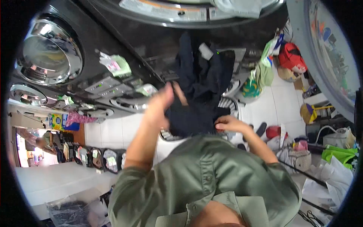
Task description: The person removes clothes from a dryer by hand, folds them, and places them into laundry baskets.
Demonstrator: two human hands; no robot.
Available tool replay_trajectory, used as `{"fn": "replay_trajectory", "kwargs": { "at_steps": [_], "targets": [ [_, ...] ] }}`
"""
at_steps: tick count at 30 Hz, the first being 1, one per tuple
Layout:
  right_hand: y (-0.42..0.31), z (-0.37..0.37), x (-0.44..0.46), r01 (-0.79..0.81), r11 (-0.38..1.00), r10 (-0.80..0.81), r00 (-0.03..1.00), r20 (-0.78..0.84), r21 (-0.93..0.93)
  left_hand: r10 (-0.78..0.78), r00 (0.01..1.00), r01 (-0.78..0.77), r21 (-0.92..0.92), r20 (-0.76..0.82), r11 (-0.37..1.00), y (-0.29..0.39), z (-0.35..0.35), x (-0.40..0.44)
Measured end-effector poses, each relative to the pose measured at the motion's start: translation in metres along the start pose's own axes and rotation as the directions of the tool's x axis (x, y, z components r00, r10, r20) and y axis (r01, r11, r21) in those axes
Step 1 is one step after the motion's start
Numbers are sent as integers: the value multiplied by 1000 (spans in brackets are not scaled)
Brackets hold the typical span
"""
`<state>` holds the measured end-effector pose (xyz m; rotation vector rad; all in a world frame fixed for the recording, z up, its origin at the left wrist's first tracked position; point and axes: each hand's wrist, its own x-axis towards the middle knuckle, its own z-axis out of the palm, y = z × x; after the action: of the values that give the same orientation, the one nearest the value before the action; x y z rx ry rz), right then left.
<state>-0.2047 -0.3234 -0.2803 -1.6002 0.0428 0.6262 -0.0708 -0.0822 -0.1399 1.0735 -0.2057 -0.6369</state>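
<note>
A dark navy garment (200, 109) with a small white tag hangs spread in front of my body, its upper part lying against the black machine front. At its left edge is my left hand (162, 102), blurred by motion, with fingers apart and one of them over the cloth. My right hand (228, 123) pinches the garment's lower right edge between thumb and fingers. Beneath the cloth, a laundry basket (236, 109) with slotted sides shows only in part.
Above the garment is a dryer or washer (159, 41), its round glass door (332, 49) swung out at right. More machines (49, 53) line the left. Bags (261, 77), a red bundle (291, 56) and piled laundry (298, 159) lie at right. Several filled baskets (96, 158) stand at left.
</note>
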Motion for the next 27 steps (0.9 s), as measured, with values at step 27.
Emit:
{"fn": "replay_trajectory", "kwargs": {
  "at_steps": [27],
  "targets": [
    [-25, -121, -35, -182, 614, -636, 463, -617, -768, 184, 967, -112, 354, -177, 928, 56, -101, 86]
  ]
}}
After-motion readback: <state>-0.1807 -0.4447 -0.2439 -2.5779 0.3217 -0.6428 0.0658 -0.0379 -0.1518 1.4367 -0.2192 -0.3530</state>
